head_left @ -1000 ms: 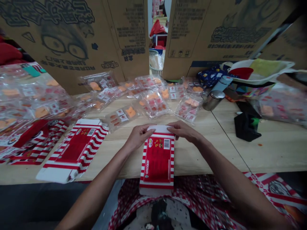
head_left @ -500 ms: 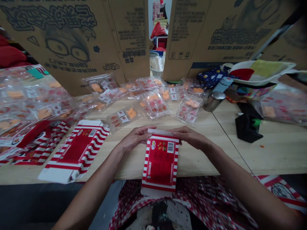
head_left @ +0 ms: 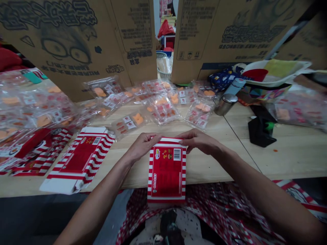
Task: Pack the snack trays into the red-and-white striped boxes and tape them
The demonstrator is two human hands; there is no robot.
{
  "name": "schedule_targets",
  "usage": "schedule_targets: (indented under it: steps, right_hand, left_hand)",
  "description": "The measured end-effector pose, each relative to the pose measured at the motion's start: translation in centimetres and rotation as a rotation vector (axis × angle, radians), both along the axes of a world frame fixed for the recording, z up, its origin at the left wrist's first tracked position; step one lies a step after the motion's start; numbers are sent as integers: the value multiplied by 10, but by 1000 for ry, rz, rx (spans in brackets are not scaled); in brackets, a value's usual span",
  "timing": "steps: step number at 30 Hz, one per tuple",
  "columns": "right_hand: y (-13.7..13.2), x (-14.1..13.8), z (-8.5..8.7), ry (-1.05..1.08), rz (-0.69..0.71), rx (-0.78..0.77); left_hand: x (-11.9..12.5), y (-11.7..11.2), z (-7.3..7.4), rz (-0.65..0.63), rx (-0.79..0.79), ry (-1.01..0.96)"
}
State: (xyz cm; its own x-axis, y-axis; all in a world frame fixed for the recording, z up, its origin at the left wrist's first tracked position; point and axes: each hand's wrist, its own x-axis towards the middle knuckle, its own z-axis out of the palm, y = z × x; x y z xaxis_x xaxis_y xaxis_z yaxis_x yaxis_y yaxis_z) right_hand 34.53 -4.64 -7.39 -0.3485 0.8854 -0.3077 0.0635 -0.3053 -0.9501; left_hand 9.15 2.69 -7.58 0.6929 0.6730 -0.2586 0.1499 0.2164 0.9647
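A red-and-white striped carton [head_left: 166, 170] lies lengthwise at the table's front edge, its near end hanging over my lap. My left hand [head_left: 141, 145] grips its far left corner with curled fingers. My right hand [head_left: 198, 140] pinches its far right corner. The white end flap is folded in and no longer shows.
Flat striped cartons [head_left: 79, 158] lie stacked at the left on the wooden table [head_left: 230, 160]. Several clear packets of orange and red pieces [head_left: 160, 109] are spread behind. A steel cup [head_left: 225, 103], a black object [head_left: 260, 131] and a colourful bag [head_left: 270, 73] sit right. Big cardboard boxes [head_left: 76, 44] wall the back.
The carton's white end flap, standing up a second ago, has been pushed down and closed. Both hands stayed at the far end and shifted slightly with the carton.
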Motion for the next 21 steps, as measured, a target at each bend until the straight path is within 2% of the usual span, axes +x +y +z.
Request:
schedule_targets:
  steps: [4, 9, 14, 17, 21]
  right_hand:
    - [5, 5, 14, -18, 26, -102]
    - [14, 3, 26, -41, 52, -219]
    - [22, 1, 25, -32, 122, -238]
    - [12, -8, 20, -204, 139, -52]
    - [-22, -24, 8, -472, 167, 390]
  left_hand:
    - [0, 0, 8, 1, -16, -18]
    - [-4, 0, 18, -88, -8, -15]
    - [-9, 2, 12, -92, 37, -6]
    - [-14, -4, 1, -149, 155, 31]
    - [-28, -19, -11, -187, 374, 106]
